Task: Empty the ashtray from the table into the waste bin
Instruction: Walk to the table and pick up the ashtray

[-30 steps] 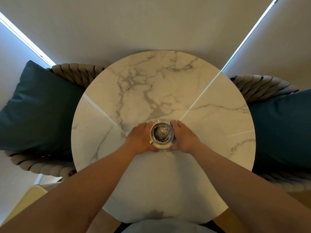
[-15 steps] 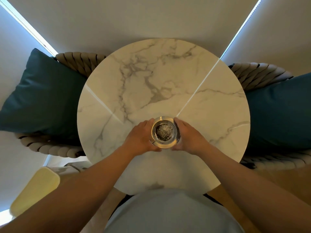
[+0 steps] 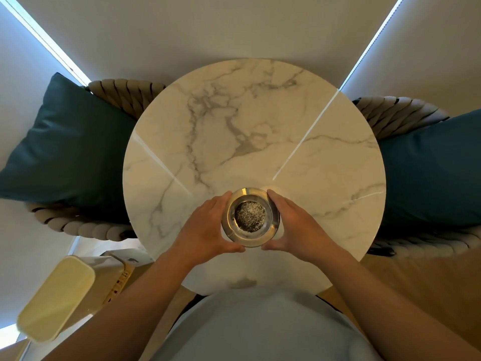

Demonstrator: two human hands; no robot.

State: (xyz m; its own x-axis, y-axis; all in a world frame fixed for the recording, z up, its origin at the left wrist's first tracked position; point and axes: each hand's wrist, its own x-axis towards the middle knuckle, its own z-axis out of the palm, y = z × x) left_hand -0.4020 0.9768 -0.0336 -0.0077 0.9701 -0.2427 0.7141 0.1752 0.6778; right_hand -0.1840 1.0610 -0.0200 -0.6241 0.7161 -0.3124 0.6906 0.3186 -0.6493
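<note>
A round metal ashtray [image 3: 250,217] filled with dark grey ash is held level above the near half of the round marble table [image 3: 260,126]. My left hand [image 3: 208,227] cups its left side and my right hand [image 3: 294,225] cups its right side, thumbs under the near rim. A pale yellow bin with a closed lid [image 3: 57,295] stands on the floor at the lower left, apart from the table.
Two woven chairs with dark teal cushions flank the table, one at the left [image 3: 67,149] and one at the right [image 3: 429,170]. A white box [image 3: 122,267] lies on the floor between the bin and the table. My light blue shirt [image 3: 260,327] fills the bottom.
The ashtray has been lifted off the table and drawn toward me between both hands. The view has pulled back, so more of the bin and my shirt shows.
</note>
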